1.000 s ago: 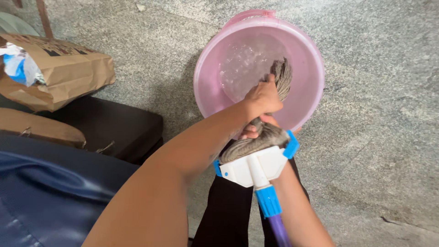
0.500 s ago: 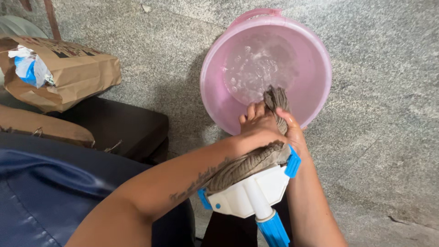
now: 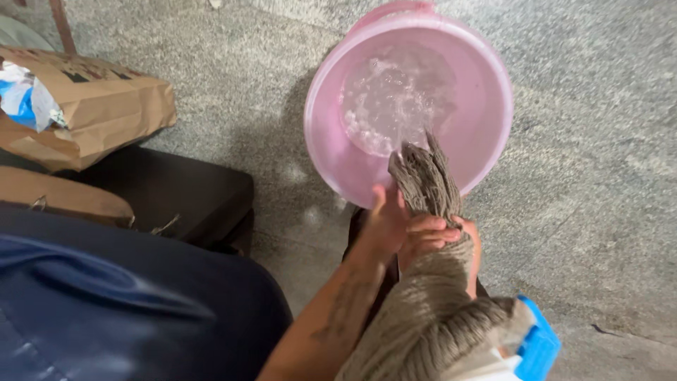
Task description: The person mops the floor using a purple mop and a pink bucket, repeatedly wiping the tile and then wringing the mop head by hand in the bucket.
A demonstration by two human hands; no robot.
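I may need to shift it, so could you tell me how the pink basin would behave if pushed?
The pink basin holds water, so it would probably feel heavy and slosh. Its wide base likely resists tipping.

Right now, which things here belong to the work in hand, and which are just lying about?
In use:
mop strands, gripped by both hands
left hand
right hand
pink basin of water
blue mop clamp

Lying about:
brown paper bag
dark cushion
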